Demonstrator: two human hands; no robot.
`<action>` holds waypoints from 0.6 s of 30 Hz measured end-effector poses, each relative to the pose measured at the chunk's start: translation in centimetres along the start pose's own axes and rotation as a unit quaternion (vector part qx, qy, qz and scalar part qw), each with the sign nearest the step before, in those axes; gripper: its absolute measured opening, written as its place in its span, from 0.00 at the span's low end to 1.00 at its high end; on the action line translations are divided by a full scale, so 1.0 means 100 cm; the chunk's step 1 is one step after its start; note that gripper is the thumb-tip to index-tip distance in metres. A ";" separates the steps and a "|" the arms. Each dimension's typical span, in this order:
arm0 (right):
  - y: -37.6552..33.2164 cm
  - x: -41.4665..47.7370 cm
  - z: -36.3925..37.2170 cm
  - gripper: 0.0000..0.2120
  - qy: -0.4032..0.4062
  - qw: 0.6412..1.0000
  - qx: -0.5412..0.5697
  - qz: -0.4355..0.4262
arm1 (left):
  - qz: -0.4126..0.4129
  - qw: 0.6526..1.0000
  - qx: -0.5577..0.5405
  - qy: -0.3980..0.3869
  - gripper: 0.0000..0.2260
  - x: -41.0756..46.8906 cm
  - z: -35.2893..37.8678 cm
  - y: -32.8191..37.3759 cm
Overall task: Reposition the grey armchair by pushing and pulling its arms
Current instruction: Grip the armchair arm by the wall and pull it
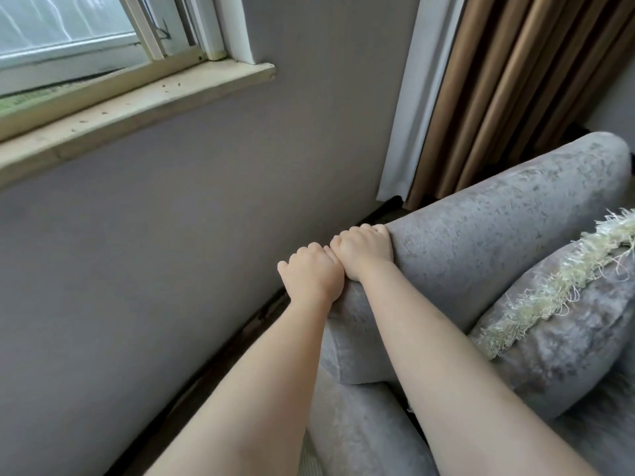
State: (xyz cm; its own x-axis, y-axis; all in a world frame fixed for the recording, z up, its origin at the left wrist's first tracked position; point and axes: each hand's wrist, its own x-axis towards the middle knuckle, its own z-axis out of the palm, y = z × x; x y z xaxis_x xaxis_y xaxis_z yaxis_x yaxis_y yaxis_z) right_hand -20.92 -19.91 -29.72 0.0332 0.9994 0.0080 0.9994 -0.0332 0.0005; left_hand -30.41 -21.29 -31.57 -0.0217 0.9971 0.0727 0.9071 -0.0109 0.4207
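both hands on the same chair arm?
Yes: the left hand and the right hand grip the top edge of the same arm of the grey armchair, side by side and touching, next to the wall.

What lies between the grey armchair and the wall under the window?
Only a narrow dark gap at floor level separates armchair and wall; the head view shows nothing in it.

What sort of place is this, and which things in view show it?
Probably a living room at home: a grey armchair with a fringed cushion, brown curtains and a window sill.
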 end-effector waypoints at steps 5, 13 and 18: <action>0.001 0.007 0.012 0.18 0.094 0.990 0.084 0.063 | -0.018 1.000 -0.010 0.024 0.15 0.008 0.009 -0.001; 0.002 0.011 0.016 0.12 0.119 0.987 0.089 0.069 | -0.024 0.999 -0.017 0.020 0.19 0.012 0.011 -0.001; 0.004 0.013 0.016 0.12 0.113 0.987 0.089 0.067 | -0.022 0.999 -0.036 0.020 0.18 0.014 0.008 0.002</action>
State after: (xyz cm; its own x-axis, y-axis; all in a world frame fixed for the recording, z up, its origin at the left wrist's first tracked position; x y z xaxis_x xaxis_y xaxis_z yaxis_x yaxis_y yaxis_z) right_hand -20.50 -18.59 -31.35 0.1837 0.9581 0.2196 0.9711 -0.1423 -0.1915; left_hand -29.96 -19.86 -32.15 -0.0778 0.9931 0.0880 0.8725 0.0251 0.4880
